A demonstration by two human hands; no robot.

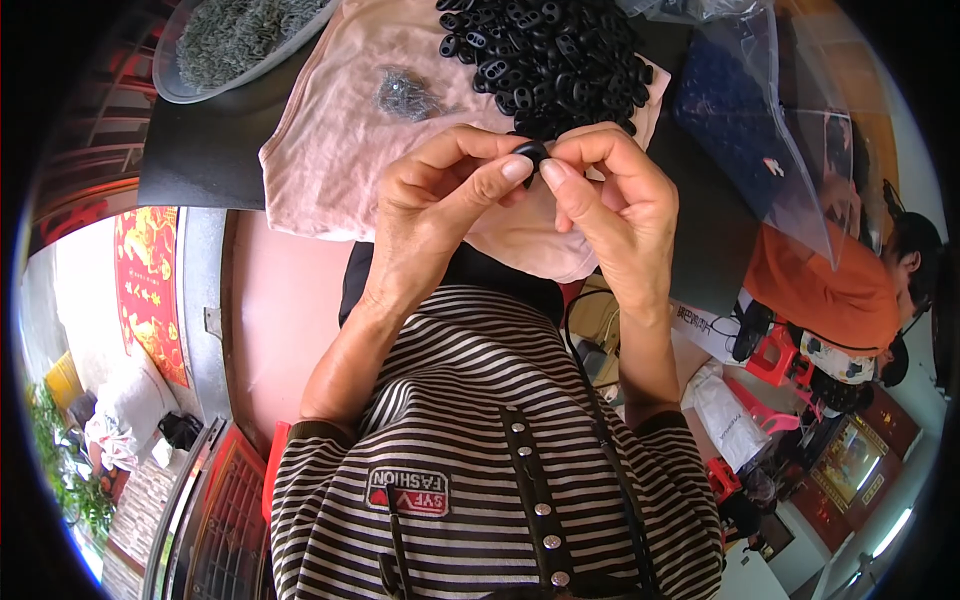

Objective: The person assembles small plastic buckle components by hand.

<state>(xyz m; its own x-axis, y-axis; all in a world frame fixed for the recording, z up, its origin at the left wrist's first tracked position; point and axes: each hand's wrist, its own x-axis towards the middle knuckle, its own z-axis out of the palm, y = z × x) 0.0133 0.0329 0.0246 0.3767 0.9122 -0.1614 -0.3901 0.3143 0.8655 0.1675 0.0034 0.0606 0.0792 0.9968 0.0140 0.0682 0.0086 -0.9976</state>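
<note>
Both hands meet over the pink cloth (330,150) at the near side of a heap of small black plastic pieces (545,70). These look like two-hole cord locks. My left hand (430,200) pinches one black cord lock (531,153) between thumb and forefinger. From the other side, my right hand (620,195) has its thumb and fingertips closed on the same piece. Fingertips cover part of it, so its holes are hidden. A small pile of fine grey metal bits (408,94), perhaps springs, lies on the cloth to the left of the heap.
A clear plastic tub (170,85) full of grey metal bits stands at the far left on the dark table (200,160). Clear plastic sheeting (755,110) covers the right side. A person in an orange top (830,285) sits at the right, near red stools (770,355).
</note>
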